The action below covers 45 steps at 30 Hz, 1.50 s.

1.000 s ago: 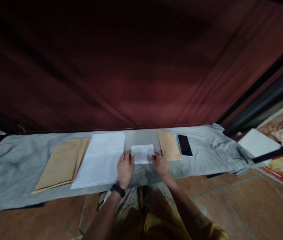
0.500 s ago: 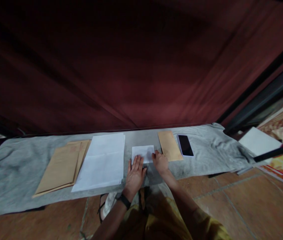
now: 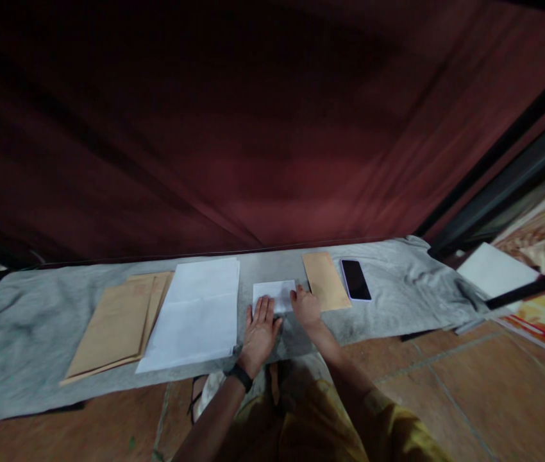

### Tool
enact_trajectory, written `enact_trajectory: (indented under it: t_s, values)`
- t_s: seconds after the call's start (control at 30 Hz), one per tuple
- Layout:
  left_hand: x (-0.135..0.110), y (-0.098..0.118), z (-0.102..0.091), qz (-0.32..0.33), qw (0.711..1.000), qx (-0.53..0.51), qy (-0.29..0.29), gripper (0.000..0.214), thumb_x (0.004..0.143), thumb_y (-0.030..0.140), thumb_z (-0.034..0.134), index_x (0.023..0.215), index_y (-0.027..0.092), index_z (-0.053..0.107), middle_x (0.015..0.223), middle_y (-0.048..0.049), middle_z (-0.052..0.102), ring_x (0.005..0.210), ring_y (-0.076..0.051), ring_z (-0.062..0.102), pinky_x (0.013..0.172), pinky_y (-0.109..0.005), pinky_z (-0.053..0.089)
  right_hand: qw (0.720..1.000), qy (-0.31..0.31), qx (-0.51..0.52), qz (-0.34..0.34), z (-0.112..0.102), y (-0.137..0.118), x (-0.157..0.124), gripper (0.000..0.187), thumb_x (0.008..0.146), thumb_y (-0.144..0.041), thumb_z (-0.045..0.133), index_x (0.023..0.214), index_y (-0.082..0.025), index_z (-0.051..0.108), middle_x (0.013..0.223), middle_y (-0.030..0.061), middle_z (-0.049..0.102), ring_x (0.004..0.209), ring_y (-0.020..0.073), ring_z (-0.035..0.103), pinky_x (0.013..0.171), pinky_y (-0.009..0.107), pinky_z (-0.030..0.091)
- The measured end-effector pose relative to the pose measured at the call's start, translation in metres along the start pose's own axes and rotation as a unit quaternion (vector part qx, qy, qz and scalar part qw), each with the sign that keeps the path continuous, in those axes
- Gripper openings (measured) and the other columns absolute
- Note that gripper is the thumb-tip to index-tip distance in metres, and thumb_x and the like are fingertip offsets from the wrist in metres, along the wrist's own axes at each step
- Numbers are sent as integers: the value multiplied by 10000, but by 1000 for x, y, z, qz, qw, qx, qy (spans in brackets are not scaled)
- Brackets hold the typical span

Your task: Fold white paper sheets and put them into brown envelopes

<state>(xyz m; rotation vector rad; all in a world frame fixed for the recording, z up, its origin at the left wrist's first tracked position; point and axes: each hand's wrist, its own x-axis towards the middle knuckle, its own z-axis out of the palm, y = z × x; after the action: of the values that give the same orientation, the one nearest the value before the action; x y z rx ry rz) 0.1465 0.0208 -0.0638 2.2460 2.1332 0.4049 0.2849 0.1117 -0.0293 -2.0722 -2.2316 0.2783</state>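
Note:
A small folded white paper (image 3: 276, 293) lies on the grey cloth (image 3: 397, 301) in front of me. My left hand (image 3: 261, 330) rests flat on its near edge, fingers stretched out together, pressing down. My right hand (image 3: 305, 306) touches the paper's right edge with the fingers curled down on it. A black band sits on my left wrist.
A stack of white sheets (image 3: 198, 311) lies left of the folded paper, with brown envelopes (image 3: 116, 321) beyond it. One brown envelope (image 3: 324, 280) and a black phone (image 3: 355, 279) lie to the right. A dark red curtain hangs behind. Tiled floor is below the cloth.
The paper was folded over and now looks smaller. My left hand moved from its left edge to lie flat on its near edge. My right hand stayed at the right edge.

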Motion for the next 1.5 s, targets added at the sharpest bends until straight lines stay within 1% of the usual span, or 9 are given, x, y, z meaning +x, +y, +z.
enact_trajectory:
  t_s: [0.23, 0.43, 0.77, 0.93, 1.03, 1.1, 1.17, 1.27, 1.5]
  values:
    - [4, 0, 0, -9, 1000, 8, -15, 562, 1025, 379, 363, 1530, 137, 402, 1596, -152, 414, 1514, -289, 319, 1223, -554, 264, 1000, 0, -5, 2, 1, -2, 6, 389, 1064, -338, 407, 1286, -95, 614, 999, 202, 763, 936, 264, 756, 810, 333, 546]
    - [6, 0, 2, -9, 1000, 13, -1, 557, 1023, 388, 368, 1532, 166, 407, 1593, -140, 424, 1510, -280, 329, 1224, -548, 261, 1000, 5, -9, -1, 3, -2, 9, 401, 1067, -348, 393, 1285, -96, 616, 987, 202, 764, 923, 260, 762, 796, 334, 555]
    - [7, 2, 10, -20, 999, 38, 3, 593, 1023, 405, 380, 1538, 110, 387, 1623, -163, 349, 1522, -288, 300, 1229, -555, 251, 1000, 29, -11, -2, 6, -2, 10, 383, 1058, -313, 422, 1304, -72, 590, 967, 191, 766, 893, 263, 758, 770, 326, 551]
    - [7, 2, 15, -14, 999, 38, 19, 589, 1023, 394, 371, 1539, 112, 394, 1620, -168, 348, 1530, -292, 278, 1232, -561, 244, 997, 72, 8, -34, 5, 0, -4, 381, 1043, -249, 424, 1360, -95, 567, 1190, 204, 713, 1041, 272, 713, 865, 362, 544]
    - [6, 1, 17, -13, 999, 39, 24, 579, 1012, 342, 381, 1538, 101, 394, 1612, -179, 364, 1535, -297, 265, 1234, -563, 238, 982, 102, 70, -142, 13, -4, -14, 364, 1047, -263, 423, 1321, -131, 623, 1291, 158, 682, 1185, 244, 643, 1015, 354, 495]
    - [6, -1, 20, -6, 999, 38, 25, 582, 981, 256, 401, 1539, 93, 389, 1612, -182, 368, 1539, -292, 251, 1242, -550, 229, 965, 99, 106, -218, 22, -10, -18, 387, 1061, -292, 406, 1356, -152, 615, 1393, 116, 634, 1295, 215, 571, 1109, 343, 434]
    - [5, -3, 23, 2, 999, 36, 24, 615, 932, 161, 403, 1544, 103, 383, 1622, -167, 356, 1543, -274, 243, 1249, -530, 226, 954, 95, 116, -260, 33, -16, -20, 416, 1070, -323, 394, 1409, -175, 584, 1489, 84, 561, 1393, 206, 483, 1175, 367, 369]
    - [5, -6, 26, 4, 999, 33, 19, 643, 902, 106, 371, 1544, 131, 388, 1627, -137, 358, 1537, -249, 263, 1246, -513, 251, 957, 97, 98, -255, 48, -19, -19, 440, 1077, -348, 374, 1447, -197, 556, 1548, 78, 496, 1445, 220, 421, 1210, 421, 312]
    - [6, -3, 22, -27, 999, 9, 31, 581, 971, 226, 350, 1529, 69, 392, 1600, -172, 395, 1530, -260, 281, 1237, -504, 277, 970, 135, 45, -198, 61, -2, -19, 489, 1063, -364, 422, 1526, -210, 453, 1608, 108, 390, 1464, 259, 395, 1202, 456, 280]
